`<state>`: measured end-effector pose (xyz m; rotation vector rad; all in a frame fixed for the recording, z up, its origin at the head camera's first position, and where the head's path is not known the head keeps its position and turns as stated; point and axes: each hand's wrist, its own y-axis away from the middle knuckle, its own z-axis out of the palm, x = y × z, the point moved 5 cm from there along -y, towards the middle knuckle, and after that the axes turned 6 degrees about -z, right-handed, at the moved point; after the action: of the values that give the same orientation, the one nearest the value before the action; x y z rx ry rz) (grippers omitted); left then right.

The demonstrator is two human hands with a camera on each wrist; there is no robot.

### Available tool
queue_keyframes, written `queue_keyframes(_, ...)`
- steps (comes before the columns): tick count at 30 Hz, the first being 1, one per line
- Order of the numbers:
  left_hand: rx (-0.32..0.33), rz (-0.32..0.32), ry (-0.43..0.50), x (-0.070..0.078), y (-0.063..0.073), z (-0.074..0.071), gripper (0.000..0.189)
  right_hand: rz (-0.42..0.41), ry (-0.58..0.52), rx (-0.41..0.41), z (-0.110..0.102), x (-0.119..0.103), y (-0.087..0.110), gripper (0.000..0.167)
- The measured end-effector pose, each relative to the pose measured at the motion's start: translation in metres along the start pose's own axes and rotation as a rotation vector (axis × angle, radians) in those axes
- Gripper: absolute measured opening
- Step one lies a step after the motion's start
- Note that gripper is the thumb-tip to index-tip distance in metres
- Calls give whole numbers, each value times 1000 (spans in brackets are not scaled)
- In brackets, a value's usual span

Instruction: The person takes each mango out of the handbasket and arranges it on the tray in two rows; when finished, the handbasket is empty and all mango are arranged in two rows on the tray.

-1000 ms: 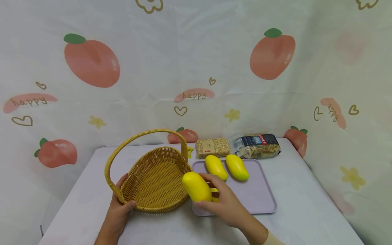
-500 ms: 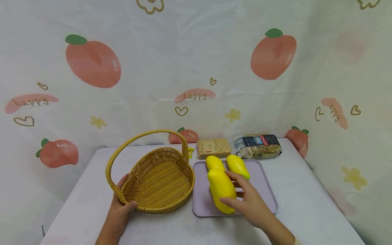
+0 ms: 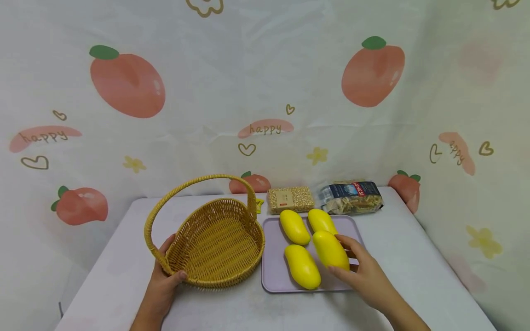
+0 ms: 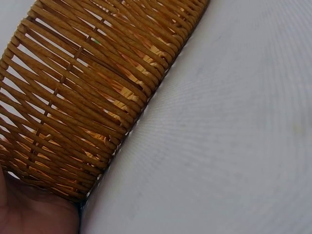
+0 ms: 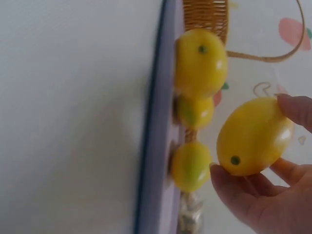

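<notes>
A yellow mango (image 3: 331, 249) is pinched between the thumb and fingers of my right hand (image 3: 366, 272), over the right part of the lilac tray (image 3: 275, 277). The right wrist view shows the held mango (image 5: 253, 136) raised off the tray. Three more mangoes lie on the tray: a front one (image 3: 302, 267), a back left one (image 3: 295, 227) and a back right one (image 3: 321, 220), partly covered by the held mango. My left hand (image 3: 163, 279) grips the left side of a wicker basket (image 3: 215, 248) with an arched handle; nothing lies inside it. Its woven wall (image 4: 83, 92) fills the left wrist view.
Behind the tray stand a pack of pale grains (image 3: 290, 199) and a bag of pasta (image 3: 352, 197). A small yellow packet (image 3: 259, 205) lies beside the basket's far rim. A printed curtain (image 3: 198, 92) hangs behind the white table (image 3: 232, 312).
My right hand has moved right with a mango, from beside the basket to over the tray. The front mango, hidden before, now shows on the tray. My left hand stays on the basket.
</notes>
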<state>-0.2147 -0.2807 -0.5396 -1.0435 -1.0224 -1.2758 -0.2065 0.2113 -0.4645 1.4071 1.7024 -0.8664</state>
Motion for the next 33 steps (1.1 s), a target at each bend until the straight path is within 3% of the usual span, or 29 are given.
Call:
queue_keyframes(8, 6, 2, 1, 2, 1, 2, 96, 89, 150, -42, -3, 25, -2, 81)
queue_keyframes(16, 11, -20, 6, -1, 0, -1, 98, 108, 319, -72, 3, 37, -9, 86)
queue_keyframes(23, 8, -22, -7, -2, -1, -1, 96, 123, 384, -75, 5, 35, -10, 84)
queue_keyframes(33, -4, -13, -10, -1, 0, -1, 96, 133, 404, -154, 8, 29, -6, 75)
